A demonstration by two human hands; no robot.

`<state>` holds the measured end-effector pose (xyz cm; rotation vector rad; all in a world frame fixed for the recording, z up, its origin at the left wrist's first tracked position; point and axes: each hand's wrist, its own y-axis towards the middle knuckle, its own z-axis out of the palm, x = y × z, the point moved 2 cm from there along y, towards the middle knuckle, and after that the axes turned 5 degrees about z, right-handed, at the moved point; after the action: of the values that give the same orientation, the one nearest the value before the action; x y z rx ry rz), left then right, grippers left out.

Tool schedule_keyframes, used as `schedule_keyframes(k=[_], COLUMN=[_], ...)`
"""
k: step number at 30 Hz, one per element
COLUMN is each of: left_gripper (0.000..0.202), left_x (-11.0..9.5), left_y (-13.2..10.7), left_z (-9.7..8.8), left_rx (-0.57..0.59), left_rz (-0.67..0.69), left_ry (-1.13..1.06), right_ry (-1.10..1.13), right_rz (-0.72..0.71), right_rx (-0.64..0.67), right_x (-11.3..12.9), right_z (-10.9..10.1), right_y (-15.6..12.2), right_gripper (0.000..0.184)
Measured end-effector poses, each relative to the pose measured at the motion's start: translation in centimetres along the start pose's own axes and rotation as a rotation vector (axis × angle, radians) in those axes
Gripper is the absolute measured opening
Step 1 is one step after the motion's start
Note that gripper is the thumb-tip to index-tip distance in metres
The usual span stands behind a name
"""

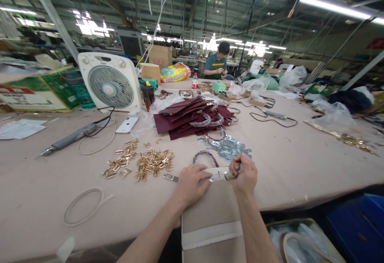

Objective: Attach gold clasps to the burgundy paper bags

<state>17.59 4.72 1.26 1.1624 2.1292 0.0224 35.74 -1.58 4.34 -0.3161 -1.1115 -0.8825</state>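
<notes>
My left hand (192, 183) presses down on a clear plastic-wrapped strip (217, 172) lying on a beige board (210, 211) at the table's near edge. My right hand (244, 175) is closed around a small tool at the strip's right end. A curved wrapped bag handle (205, 157) lies just beyond my hands. A small metal plate (171, 178) sits left of my left hand. Heaps of gold metal clips (139, 161) lie further left.
A stack of maroon leather pieces (186, 117) with wrapped handles sits mid-table, silver scraps (226, 148) in front of it. A white box fan (109, 81), a grey corded tool (67, 138), a phone (127, 124) and a cord loop (82, 206) lie left. Another person (217, 61) works far across.
</notes>
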Motion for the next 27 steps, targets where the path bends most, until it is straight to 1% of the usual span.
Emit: schedule_keyframes(k=[3, 6, 9, 13, 20, 27], left_gripper=[0.026, 0.026, 0.028, 0.030, 0.029, 0.024], left_x=[0.2, 0.5, 0.6, 0.8, 0.9, 0.8], left_y=[0.3, 0.5, 0.5, 0.4, 0.2, 0.2], left_z=[-0.1, -0.2, -0.1, -0.1, 0.1, 0.1], left_rx=[-0.014, -0.029, -0.036, -0.030, -0.035, -0.015], left_rz=[-0.018, -0.014, 0.009, 0.021, 0.022, 0.012], left_ry=[-0.004, -0.011, -0.016, -0.020, -0.036, -0.033], right_ry=[0.086, 0.143, 0.185, 0.182, 0.199, 0.103], right_rz=[-0.034, -0.071, -0.083, -0.082, -0.190, -0.294], right_rx=[0.069, 0.120, 0.149, 0.202, 0.172, 0.131], right_x=[-0.1, -1.0, -2.2, -3.0, -3.3, -3.6], right_z=[1.3, 2.2, 2.6, 2.6, 2.4, 3.2], right_y=[-1.5, -2.6, -2.9, -3.4, -4.5, -4.8], right_gripper=[0.040, 0.040, 0.038, 0.037, 0.036, 0.034])
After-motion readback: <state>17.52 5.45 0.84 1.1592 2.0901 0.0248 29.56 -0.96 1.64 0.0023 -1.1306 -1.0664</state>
